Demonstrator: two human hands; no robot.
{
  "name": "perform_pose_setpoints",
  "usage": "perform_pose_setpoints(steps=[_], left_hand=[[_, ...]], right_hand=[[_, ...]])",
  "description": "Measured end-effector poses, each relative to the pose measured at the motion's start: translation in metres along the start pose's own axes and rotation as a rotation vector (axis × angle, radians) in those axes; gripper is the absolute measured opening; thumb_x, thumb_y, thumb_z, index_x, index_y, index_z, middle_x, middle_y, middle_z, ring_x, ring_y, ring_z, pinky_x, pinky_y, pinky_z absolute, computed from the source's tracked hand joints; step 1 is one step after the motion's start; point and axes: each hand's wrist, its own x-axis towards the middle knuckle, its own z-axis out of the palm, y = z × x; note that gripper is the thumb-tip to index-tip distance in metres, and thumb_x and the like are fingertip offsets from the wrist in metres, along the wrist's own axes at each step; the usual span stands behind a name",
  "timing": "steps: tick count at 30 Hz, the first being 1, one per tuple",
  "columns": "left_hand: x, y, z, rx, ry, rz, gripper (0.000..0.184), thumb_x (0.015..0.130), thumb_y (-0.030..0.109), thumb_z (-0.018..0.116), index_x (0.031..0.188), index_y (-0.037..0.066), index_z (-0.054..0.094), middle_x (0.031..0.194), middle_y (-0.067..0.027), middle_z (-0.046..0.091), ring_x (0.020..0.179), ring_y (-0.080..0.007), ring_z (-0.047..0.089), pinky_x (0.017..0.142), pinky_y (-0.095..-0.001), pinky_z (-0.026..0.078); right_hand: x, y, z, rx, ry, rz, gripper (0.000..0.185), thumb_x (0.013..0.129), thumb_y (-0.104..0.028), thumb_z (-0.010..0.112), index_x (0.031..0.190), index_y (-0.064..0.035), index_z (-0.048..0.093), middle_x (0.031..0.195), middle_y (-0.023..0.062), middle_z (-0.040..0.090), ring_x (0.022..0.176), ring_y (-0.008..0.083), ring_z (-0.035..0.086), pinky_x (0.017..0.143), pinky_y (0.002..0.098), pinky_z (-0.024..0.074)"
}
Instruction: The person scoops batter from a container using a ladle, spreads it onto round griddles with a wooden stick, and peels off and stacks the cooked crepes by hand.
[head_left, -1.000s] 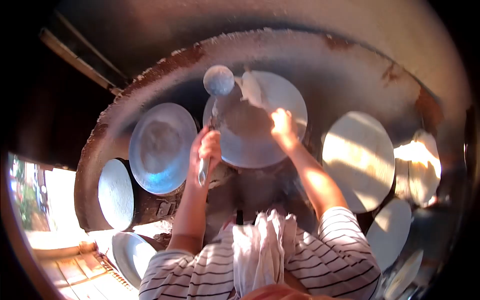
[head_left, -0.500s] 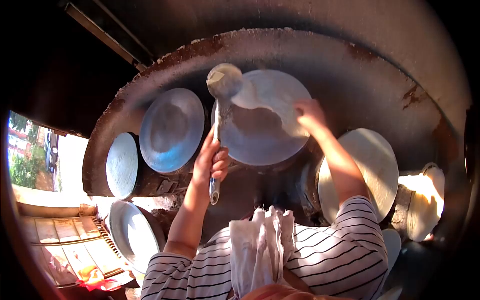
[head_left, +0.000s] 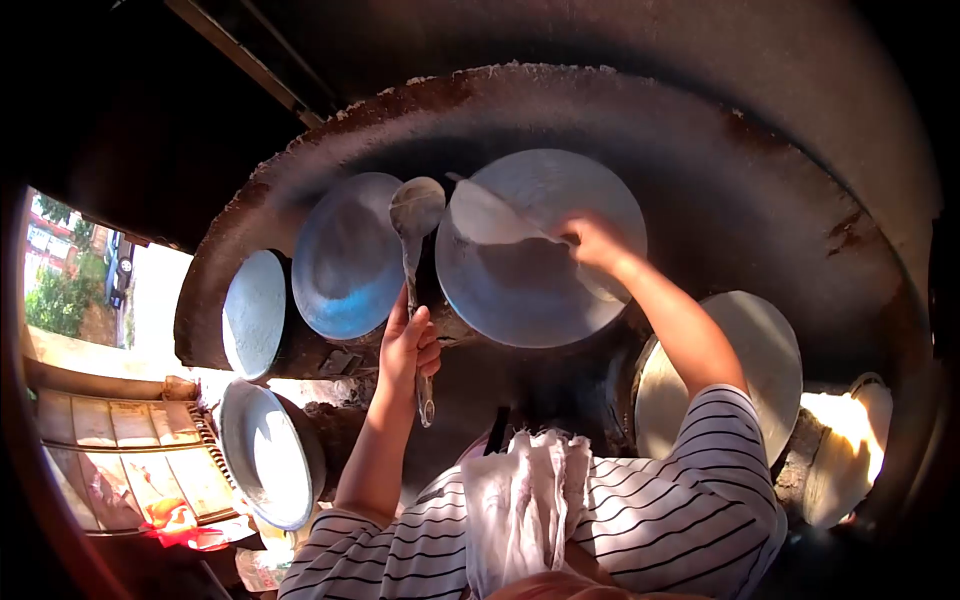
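Your left hand (head_left: 408,345) is clenched round the ladle (head_left: 417,208) handle, bowl end pointing far. Bowl's now over the gap between the middle pan (head_left: 540,300) and left pan (head_left: 345,255); in the last frame it overlapped the middle pan's left edge and the pale sheet.

Your right hand (head_left: 598,242) is closed on the right end of the pale sheet (head_left: 490,215), over the middle pan. It has moved in from the pan's right edge. The sheet was spread wide toward the right; now it shows as a narrower strip over the far-left part of the pan, darker patch visible on the near side of it. Whether the sheet touches the pan, can't tell.

View has shifted too: more of the round dish (head_left: 265,455) at near left shows, and more of the red item (head_left: 175,525) beside it.

Also there: pale disc (head_left: 254,314) left of the left pan, large pale round (head_left: 765,350) at right, partly behind your right forearm, sunlit pale piece (head_left: 850,455) farther right. White cloth (head_left: 525,510) hangs at your chest, over the striped shirt (head_left: 660,500).
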Motion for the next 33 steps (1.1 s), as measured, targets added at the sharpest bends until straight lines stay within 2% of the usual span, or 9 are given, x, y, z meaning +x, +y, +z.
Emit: perform_pose_setpoints(steps=[5, 9, 13, 17, 20, 24, 27, 28, 33], left_hand=[[-0.041, 0.005, -0.024, 0.091, 0.138, 0.018, 0.054, 0.096, 0.019, 0.050, 0.143, 0.034, 0.028, 0.059, 0.0054, 0.031, 0.038, -0.0030, 0.025, 0.034, -0.0176, 0.020], [-0.022, 0.008, -0.015, 0.175, 0.117, 0.000, 0.063, 0.094, 0.016, 0.051, 0.147, 0.029, 0.019, 0.057, 0.0056, 0.030, 0.040, -0.0036, 0.026, 0.036, -0.0203, 0.022], [-0.021, 0.002, -0.019, 0.078, 0.119, 0.011, 0.063, 0.095, 0.015, 0.050, 0.147, 0.029, 0.018, 0.057, 0.0055, 0.031, 0.039, -0.0051, 0.027, 0.036, -0.0218, 0.023], [-0.042, 0.011, -0.034, 0.275, 0.178, -0.036, 0.063, 0.095, 0.015, 0.047, 0.148, 0.028, 0.015, 0.060, 0.0044, 0.033, 0.040, -0.0050, 0.028, 0.037, -0.0219, 0.025], [-0.018, 0.001, -0.020, 0.269, 0.188, -0.079, 0.063, 0.095, 0.014, 0.047, 0.148, 0.028, 0.016, 0.060, 0.0040, 0.032, 0.041, -0.0054, 0.029, 0.037, -0.0230, 0.026], [-0.052, 0.003, -0.049, 0.316, 0.001, -0.105, 0.060, 0.095, 0.015, 0.048, 0.146, 0.029, 0.021, 0.056, 0.0047, 0.030, 0.040, -0.0057, 0.027, 0.037, -0.0238, 0.025], [-0.037, -0.010, -0.027, 0.352, 0.141, -0.214, 0.059, 0.095, 0.015, 0.048, 0.146, 0.029, 0.022, 0.056, 0.0041, 0.031, 0.040, -0.0061, 0.028, 0.037, -0.0243, 0.026], [-0.030, -0.022, -0.017, 0.324, 0.140, -0.218, 0.059, 0.095, 0.015, 0.048, 0.146, 0.029, 0.022, 0.056, 0.0039, 0.031, 0.040, -0.0063, 0.028, 0.037, -0.0244, 0.027], [-0.064, -0.035, -0.019, 0.366, -0.011, -0.257, 0.061, 0.095, 0.013, 0.047, 0.147, 0.027, 0.018, 0.056, 0.0032, 0.032, 0.038, -0.0081, 0.031, 0.036, -0.0254, 0.029]], right_hand=[[-0.042, -0.012, -0.022, 0.220, -0.151, -0.221, 0.040, 0.058, 0.005, 0.055, 0.095, -0.0020, 0.069, 0.095, 0.0130, 0.065, 0.091, 0.0275, 0.061, 0.080, 0.0336, 0.0492], [-0.007, 0.021, -0.040, 0.166, -0.023, 0.060, 0.040, 0.059, 0.005, 0.057, 0.096, -0.0027, 0.068, 0.091, 0.0107, 0.066, 0.083, 0.0214, 0.063, 0.073, 0.0295, 0.0479], [-0.016, 0.006, -0.030, 0.234, -0.235, -0.152, 0.040, 0.059, 0.004, 0.059, 0.097, -0.0031, 0.068, 0.089, 0.0088, 0.066, 0.074, 0.0184, 0.060, 0.066, 0.0288, 0.0461], [-0.040, 0.025, -0.064, 0.435, -0.398, -0.017, 0.040, 0.061, 0.003, 0.060, 0.099, -0.0055, 0.070, 0.087, 0.0056, 0.069, 0.064, 0.0118, 0.055, 0.060, 0.0266, 0.0442], [-0.016, 0.022, -0.043, 0.250, -0.261, -0.104, 0.038, 0.061, 0.003, 0.062, 0.097, -0.0076, 0.070, 0.081, 0.0038, 0.068, 0.066, 0.0118, 0.057, 0.060, 0.0259, 0.0432], [-0.063, 0.018, -0.089, 0.375, -0.396, -0.005, 0.039, 0.060, 0.003, 0.063, 0.096, -0.0079, 0.071, 0.081, 0.0040, 0.066, 0.066, 0.0107, 0.055, 0.058, 0.0262, 0.0414], [-0.065, 0.029, -0.069, 0.120, -0.002, 0.140, 0.040, 0.060, 0.008, 0.058, 0.096, -0.0060, 0.069, 0.084, 0.0077, 0.062, 0.075, 0.0139, 0.058, 0.062, 0.0269, 0.0436], [-0.065, 0.031, -0.047, 0.331, 0.080, 0.015, 0.037, 0.061, 0.008, 0.056, 0.094, -0.0026, 0.068, 0.089, 0.0094, 0.063, 0.085, 0.0198, 0.061, 0.069, 0.0281, 0.0471], [-0.126, -0.019, -0.068, 0.213, -0.177, -0.156, 0.036, 0.059, 0.010, 0.057, 0.092, 0.0004, 0.067, 0.097, 0.0097, 0.065, 0.093, 0.0248, 0.062, 0.079, 0.0309, 0.0488]])
